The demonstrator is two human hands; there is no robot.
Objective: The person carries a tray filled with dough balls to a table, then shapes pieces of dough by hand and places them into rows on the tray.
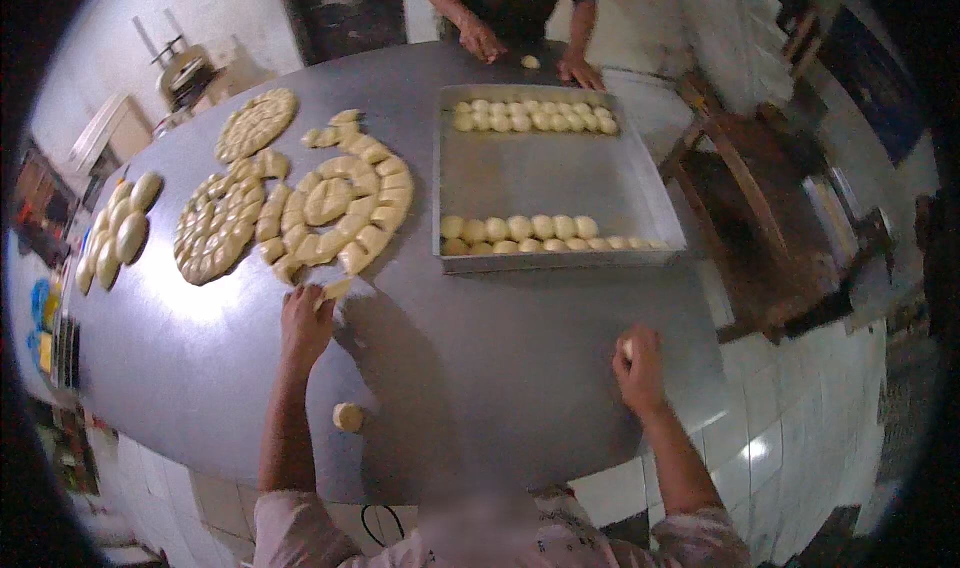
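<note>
Dough strip [338,289]; left hand [307,316] pinches it; right hand [641,366] curls around dough lump [628,349]

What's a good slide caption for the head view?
Left hand gripping a dough piece beside a dough coil; tray holding rows of dough balls.

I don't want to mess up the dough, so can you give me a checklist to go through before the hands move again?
1. Is the left hand holding its dough strip? Ok: it is gripped at the fingertips.
2. Is the right hand holding a whole dough ball? Cannot tell: curled fingers hide most of the pale bit there.
3. Is the loose dough piece in the tray? Not ok: it lies on the table, near the left forearm.
4. Is there bare room in the tray? Ok: between the far balls and near balls.
5. Are the other person's hands clear of yours? Ok: they are across the table.
</note>
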